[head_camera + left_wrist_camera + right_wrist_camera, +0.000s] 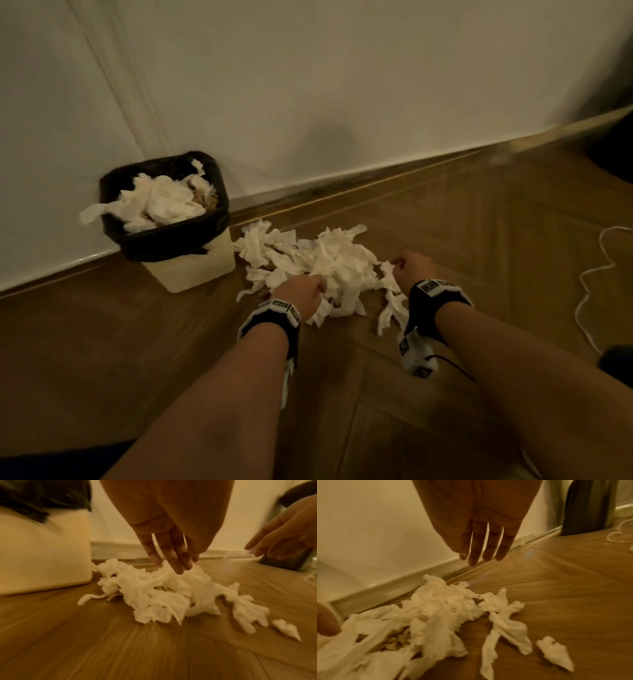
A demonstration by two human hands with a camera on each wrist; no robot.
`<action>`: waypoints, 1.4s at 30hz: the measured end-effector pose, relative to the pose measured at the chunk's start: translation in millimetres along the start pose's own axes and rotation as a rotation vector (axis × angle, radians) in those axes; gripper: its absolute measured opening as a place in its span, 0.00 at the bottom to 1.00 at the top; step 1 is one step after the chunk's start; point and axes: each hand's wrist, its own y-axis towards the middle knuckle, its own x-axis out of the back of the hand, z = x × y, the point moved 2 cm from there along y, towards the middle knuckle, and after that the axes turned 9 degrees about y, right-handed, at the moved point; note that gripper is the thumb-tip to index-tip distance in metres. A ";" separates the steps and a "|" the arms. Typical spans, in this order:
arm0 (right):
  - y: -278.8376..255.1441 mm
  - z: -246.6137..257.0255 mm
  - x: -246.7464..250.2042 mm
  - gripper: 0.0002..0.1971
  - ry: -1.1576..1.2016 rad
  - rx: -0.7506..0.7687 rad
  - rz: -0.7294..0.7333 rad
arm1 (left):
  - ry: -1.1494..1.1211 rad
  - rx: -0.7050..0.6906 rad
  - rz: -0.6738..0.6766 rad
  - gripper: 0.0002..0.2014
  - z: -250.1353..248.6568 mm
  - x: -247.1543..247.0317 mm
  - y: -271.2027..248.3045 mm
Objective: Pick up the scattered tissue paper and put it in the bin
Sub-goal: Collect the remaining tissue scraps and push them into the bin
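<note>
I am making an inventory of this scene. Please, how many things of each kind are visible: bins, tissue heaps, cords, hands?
Bins: 1, the bin with a black liner
Tissue heaps: 2, the heap in the bin and the heap on the floor; single pieces cannot be counted
Cords: 1, the white cord on the floor
Hands: 2, the left hand and the right hand
Total: 6

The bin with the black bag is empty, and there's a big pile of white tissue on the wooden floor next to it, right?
Not quite. The bin isn't empty: the head view shows white tissue heaped inside its black bag, one piece hanging over the rim. The rest is right: a pile of tissue lies on the wooden floor beside it.
</note>
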 end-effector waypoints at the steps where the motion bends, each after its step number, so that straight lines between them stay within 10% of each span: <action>1: 0.9 -13.1 1.2 0.14 0.008 -0.036 -0.005 | 0.018 -0.024 0.045 0.14 -8.9 -11.0 6.7; 9: 2.5 -90.6 7.0 0.25 -0.206 -0.210 0.114 | 0.173 -0.243 0.193 0.16 -82.1 -75.5 62.4; 15: 22.7 -131.1 -20.7 0.39 -0.227 -0.236 0.213 | 0.405 -0.336 0.367 0.52 -116.7 -96.7 85.7; 24: 48.8 -126.5 -27.2 0.45 -0.181 -0.116 0.146 | 0.522 -0.378 0.348 0.48 -126.5 -122.4 94.4; 30: 58.0 -116.4 -17.2 0.35 -0.182 -0.029 0.093 | 0.388 -0.139 0.197 0.50 -152.1 -138.4 105.6; 42: 86.9 -88.2 -26.4 0.30 -0.471 0.321 0.346 | 0.278 -0.118 0.056 0.29 -158.5 -162.0 106.8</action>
